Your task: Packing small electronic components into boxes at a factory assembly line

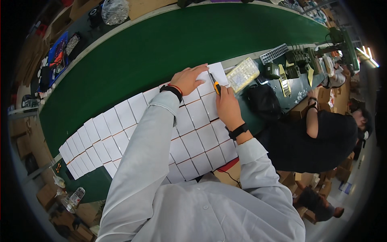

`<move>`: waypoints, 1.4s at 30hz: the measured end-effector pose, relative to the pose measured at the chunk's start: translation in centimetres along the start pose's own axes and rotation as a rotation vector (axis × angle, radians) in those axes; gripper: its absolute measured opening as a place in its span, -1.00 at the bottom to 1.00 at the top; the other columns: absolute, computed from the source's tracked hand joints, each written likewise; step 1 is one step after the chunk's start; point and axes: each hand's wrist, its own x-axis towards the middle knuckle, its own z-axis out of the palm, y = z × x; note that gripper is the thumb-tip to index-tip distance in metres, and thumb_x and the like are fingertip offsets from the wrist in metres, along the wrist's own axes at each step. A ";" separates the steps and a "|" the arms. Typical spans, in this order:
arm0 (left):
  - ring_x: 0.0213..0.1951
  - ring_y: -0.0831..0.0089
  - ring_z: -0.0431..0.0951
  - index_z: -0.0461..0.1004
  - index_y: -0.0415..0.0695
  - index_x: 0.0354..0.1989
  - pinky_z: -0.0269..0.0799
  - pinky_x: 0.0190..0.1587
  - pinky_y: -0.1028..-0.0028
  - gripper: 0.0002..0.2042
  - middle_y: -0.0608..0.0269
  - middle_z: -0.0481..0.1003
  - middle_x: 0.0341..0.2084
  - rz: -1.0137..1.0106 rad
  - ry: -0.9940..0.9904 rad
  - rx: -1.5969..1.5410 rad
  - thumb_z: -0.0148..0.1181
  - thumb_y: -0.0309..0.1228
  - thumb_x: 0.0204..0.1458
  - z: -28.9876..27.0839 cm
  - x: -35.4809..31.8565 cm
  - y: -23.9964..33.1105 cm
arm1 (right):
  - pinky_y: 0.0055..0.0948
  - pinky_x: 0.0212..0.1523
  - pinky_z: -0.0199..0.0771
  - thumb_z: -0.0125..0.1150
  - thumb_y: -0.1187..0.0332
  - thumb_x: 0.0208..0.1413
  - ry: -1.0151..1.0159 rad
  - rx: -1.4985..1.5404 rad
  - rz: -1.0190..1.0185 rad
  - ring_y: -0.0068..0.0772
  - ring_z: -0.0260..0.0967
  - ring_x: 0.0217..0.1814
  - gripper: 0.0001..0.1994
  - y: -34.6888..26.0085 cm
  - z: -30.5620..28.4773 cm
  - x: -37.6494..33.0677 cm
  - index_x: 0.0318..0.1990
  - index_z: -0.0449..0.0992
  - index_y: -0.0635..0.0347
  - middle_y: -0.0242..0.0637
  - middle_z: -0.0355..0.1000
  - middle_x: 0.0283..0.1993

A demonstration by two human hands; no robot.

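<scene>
My right hand (229,108) is closed around a utility knife (216,85) with an orange and black handle. Its narrow blade points away from me, over the seam between white boxes at the far end of the array. My left hand (188,80) lies flat on the boxes just left of the blade, fingers stretched toward the far edge and the thumb apart. Many flat white boxes (193,142) sit side by side in rows, with thin brown lines between them. One white box (218,72) lies at the far right corner, beside the knife tip.
Beyond the boxes runs a wide green conveyor belt (161,44). To the right are a clear-wrapped yellowish pack (243,74), a black bag (264,101) and a grey gridded tray (274,53). A person in black (310,141) works close on my right. A clear bottle (76,195) stands lower left.
</scene>
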 end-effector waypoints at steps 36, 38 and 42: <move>0.24 0.22 0.42 0.44 0.07 0.25 0.35 0.28 0.30 -0.61 0.35 0.39 0.29 0.038 0.083 -0.017 0.01 -0.47 0.24 -1.7 -4.1 -2.8 | 0.03 -0.25 0.56 0.04 0.40 0.20 -0.311 -0.121 -0.017 0.16 0.55 -0.26 -0.86 -5.2 -1.6 -2.0 -0.22 0.39 0.31 0.08 0.52 -0.33; 0.24 0.19 0.41 0.45 0.03 0.24 0.34 0.29 0.30 -0.60 0.28 0.38 0.30 0.057 0.120 0.015 0.01 -0.50 0.23 -2.7 -5.3 -3.4 | 0.02 -0.25 0.56 0.04 0.42 0.20 -0.373 -0.077 0.003 0.18 0.55 -0.25 -0.84 -5.8 -3.3 -2.8 -0.15 0.37 0.33 0.07 0.52 -0.30; 0.19 0.22 0.44 0.46 0.16 0.22 0.39 0.21 0.24 -0.57 0.38 0.35 0.33 0.053 0.054 0.198 -0.01 -0.52 0.20 -4.5 -7.5 -4.4 | -0.01 -0.26 0.58 0.06 0.43 0.20 -0.118 0.095 -0.082 0.15 0.55 -0.25 -0.80 -7.9 -1.7 -4.2 -0.09 0.33 0.34 0.06 0.51 -0.27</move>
